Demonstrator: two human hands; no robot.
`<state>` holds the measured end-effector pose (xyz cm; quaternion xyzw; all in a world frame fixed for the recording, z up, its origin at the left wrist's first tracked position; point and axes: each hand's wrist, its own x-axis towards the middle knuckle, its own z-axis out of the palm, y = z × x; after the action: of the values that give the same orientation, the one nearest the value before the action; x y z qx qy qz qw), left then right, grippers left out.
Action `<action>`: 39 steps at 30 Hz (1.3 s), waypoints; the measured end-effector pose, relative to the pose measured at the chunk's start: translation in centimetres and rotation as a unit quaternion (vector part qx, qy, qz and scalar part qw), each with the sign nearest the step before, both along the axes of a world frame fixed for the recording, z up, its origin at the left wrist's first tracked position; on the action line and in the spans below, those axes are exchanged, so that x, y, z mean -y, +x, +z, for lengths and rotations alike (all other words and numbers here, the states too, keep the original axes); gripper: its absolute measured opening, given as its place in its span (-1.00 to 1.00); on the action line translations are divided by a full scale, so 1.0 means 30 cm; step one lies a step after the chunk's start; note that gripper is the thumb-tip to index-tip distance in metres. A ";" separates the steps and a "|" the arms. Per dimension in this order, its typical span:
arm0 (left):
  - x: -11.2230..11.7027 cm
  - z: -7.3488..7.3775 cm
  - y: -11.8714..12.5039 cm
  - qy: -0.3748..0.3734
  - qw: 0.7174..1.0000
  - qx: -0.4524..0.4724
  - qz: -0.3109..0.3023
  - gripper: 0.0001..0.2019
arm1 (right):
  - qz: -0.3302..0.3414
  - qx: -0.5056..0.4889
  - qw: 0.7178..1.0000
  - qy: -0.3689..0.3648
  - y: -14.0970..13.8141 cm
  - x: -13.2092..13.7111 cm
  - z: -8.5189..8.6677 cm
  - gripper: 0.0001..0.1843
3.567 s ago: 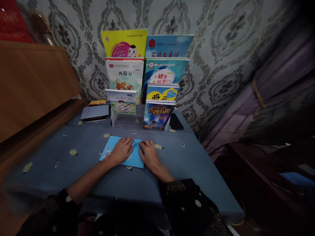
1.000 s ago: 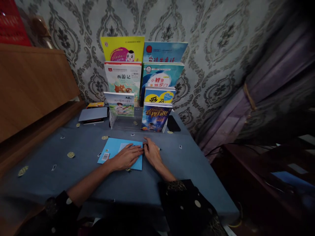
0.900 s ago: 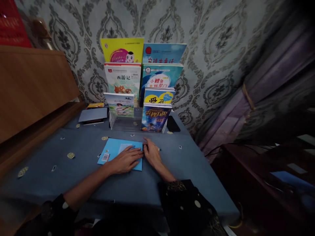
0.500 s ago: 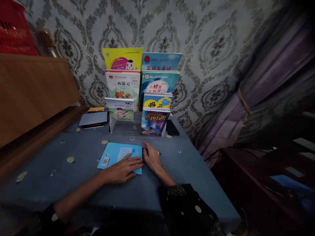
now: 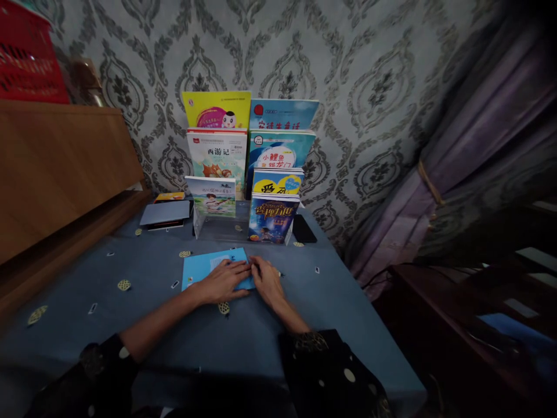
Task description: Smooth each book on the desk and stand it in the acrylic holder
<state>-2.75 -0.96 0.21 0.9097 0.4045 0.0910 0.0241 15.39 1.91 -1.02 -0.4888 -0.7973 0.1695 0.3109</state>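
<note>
A light blue book (image 5: 201,266) lies flat on the table, its back cover facing up. Across the lower right part of that cover rests my left hand (image 5: 226,283), flat with fingers stretched, hiding some of the print. My right hand (image 5: 266,283) is at the book's right edge, fingers bent and thumb close to them, closed on the edge near the spine. The fingertips of both hands nearly meet there. Behind the book stands a clear display rack (image 5: 221,228) holding several upright children's books, among them a dark blue one (image 5: 273,217) at the front right.
A grey-blue patterned cloth covers the table (image 5: 143,325). Back left lies a small stack of books (image 5: 165,213); a black phone (image 5: 303,229) is right of the rack. A wooden cabinet (image 5: 65,174) with a red basket (image 5: 30,58) borders the left, a purple curtain (image 5: 391,215) the right.
The blue book has shifted right and slightly away, turning a little under my left hand. My left hand moved along with it, and my right fingers now overlap the book's edge.
</note>
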 end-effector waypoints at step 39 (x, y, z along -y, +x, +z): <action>-0.001 0.014 -0.140 0.025 0.957 -0.050 0.286 -0.63 | 0.045 -0.042 0.997 -0.048 0.006 -0.026 -0.032 -0.57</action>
<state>-6.94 -0.91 0.63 0.7599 0.6458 0.0583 -0.0465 15.57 2.69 -1.99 -0.4593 -0.7956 0.2416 0.3124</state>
